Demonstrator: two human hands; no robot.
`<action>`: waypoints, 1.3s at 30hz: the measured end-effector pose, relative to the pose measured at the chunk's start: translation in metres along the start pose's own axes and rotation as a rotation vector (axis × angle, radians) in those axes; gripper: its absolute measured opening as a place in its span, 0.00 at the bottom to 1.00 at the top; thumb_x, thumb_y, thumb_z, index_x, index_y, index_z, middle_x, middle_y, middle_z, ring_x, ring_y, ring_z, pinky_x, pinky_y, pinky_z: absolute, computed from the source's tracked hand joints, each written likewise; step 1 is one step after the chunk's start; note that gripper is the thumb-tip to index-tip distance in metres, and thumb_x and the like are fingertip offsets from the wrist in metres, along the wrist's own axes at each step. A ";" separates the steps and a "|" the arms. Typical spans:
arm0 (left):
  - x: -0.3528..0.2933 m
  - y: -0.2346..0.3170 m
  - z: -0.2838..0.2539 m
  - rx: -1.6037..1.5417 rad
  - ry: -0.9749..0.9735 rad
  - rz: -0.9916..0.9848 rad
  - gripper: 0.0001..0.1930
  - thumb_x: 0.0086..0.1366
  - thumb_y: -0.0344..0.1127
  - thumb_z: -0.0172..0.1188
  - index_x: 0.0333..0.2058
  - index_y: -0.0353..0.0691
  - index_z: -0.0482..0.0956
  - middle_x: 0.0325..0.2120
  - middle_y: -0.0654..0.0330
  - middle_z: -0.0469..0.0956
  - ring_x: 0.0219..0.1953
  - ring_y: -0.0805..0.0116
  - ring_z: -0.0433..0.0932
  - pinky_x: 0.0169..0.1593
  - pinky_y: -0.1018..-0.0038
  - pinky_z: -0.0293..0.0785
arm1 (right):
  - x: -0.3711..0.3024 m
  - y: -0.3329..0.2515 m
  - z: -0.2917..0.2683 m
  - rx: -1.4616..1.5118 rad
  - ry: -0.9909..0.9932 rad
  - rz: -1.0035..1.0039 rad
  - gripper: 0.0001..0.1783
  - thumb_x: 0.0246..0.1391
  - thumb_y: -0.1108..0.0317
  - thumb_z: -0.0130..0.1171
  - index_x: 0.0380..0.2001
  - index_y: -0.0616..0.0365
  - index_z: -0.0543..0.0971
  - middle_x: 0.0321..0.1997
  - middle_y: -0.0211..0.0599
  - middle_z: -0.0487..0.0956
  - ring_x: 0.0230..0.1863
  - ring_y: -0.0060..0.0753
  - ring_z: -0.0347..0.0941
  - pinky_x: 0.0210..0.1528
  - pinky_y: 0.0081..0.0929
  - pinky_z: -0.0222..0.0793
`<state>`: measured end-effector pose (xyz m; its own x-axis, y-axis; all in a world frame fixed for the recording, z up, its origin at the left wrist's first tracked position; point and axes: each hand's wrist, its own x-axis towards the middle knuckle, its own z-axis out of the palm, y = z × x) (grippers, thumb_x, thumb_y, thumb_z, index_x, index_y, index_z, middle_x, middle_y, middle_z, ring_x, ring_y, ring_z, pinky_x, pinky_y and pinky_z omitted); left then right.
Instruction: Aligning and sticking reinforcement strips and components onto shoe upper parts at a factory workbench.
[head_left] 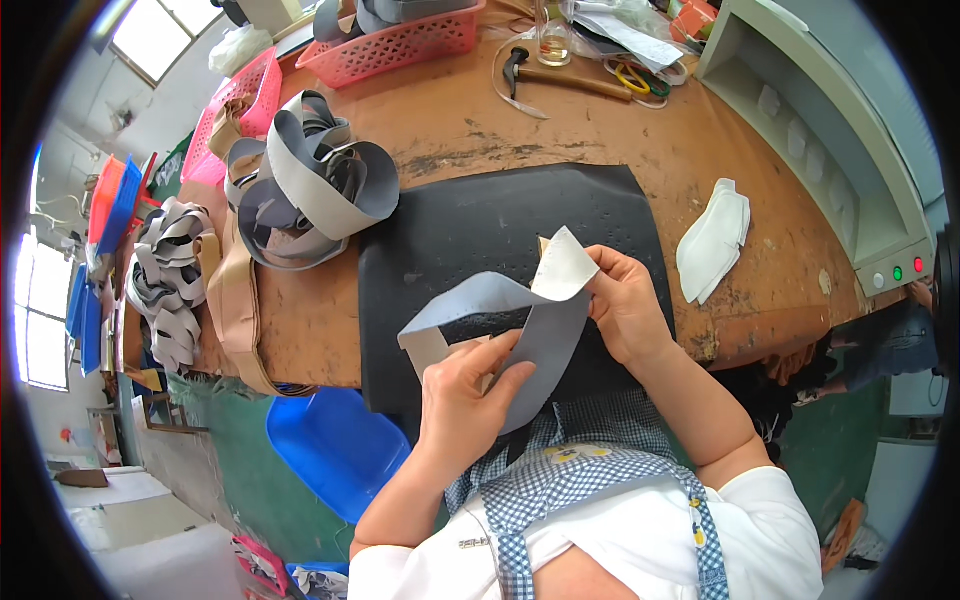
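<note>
Head view: curved, matte grey strip (553,345)

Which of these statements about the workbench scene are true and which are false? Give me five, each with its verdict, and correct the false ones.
1. Both the left hand and the right hand hold the grey strip. True.
2. The hammer lies on the black mat. False: the hammer lies on the table, beyond the mat.
3. The white pieces lie to the right of the mat. True.
4. The apron is plain red. False: the apron is blue-and-white checked.
5. A pink basket stands at the far side of the table. True.
</note>
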<state>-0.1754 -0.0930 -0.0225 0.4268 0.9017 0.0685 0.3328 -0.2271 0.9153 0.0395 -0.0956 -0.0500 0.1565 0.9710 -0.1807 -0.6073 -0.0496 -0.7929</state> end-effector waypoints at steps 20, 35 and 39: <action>0.016 0.038 -0.014 0.024 -0.328 -0.224 0.10 0.65 0.30 0.65 0.39 0.27 0.81 0.28 0.57 0.84 0.29 0.77 0.80 0.34 0.78 0.77 | -0.004 0.014 -0.005 -0.027 -0.017 0.105 0.06 0.58 0.72 0.65 0.35 0.58 0.77 0.35 0.31 0.81 0.36 0.20 0.78 0.41 0.21 0.75; 0.033 0.043 -0.045 0.421 0.243 0.366 0.10 0.54 0.22 0.67 0.37 0.35 0.82 0.28 0.53 0.80 0.36 0.55 0.78 0.40 0.65 0.75 | 0.154 -0.042 0.002 -0.235 -0.045 0.205 0.18 0.66 0.64 0.54 0.51 0.69 0.76 0.48 0.47 0.81 0.43 0.40 0.80 0.44 0.37 0.77; 0.045 0.028 -0.074 0.561 0.011 0.357 0.11 0.53 0.27 0.69 0.37 0.36 0.82 0.32 0.55 0.80 0.40 0.52 0.76 0.46 0.61 0.73 | 0.091 -0.036 0.042 -1.470 0.162 -0.598 0.34 0.52 0.74 0.59 0.64 0.63 0.65 0.65 0.52 0.67 0.63 0.57 0.68 0.61 0.42 0.68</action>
<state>-0.2088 -0.0313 0.0360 0.5847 0.7385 0.3359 0.5610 -0.6671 0.4902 0.0431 0.0044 -0.0141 0.2214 0.9033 0.3676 0.7998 0.0475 -0.5983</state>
